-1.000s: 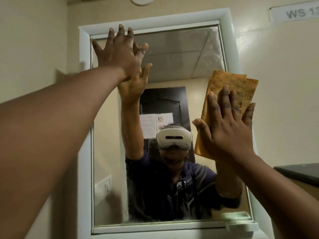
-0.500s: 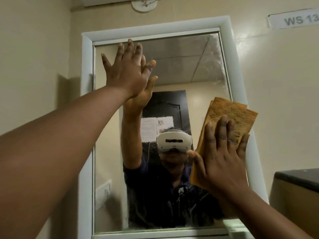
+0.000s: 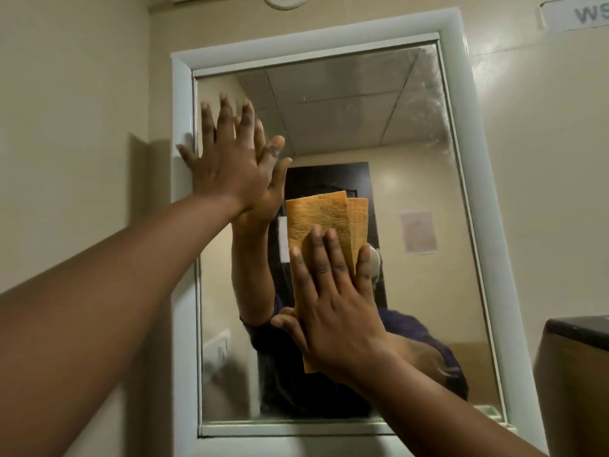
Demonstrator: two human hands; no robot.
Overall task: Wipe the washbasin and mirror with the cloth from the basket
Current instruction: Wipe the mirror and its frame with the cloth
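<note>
Cloth [image 3: 324,219] under right hand [image 3: 333,311] has slid leftward to mid-mirror [image 3: 412,153].

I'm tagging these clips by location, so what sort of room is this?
Probably a small washroom or toilet area: a white-framed wall mirror on plain cream walls, being wiped with a folded orange cloth, and a tiled ceiling and dark door reflected in the glass.

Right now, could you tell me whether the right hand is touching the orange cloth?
Touching. The head view shows the right hand laid flat on the orange cloth, straight fingers pressing it against the mirror.
</note>
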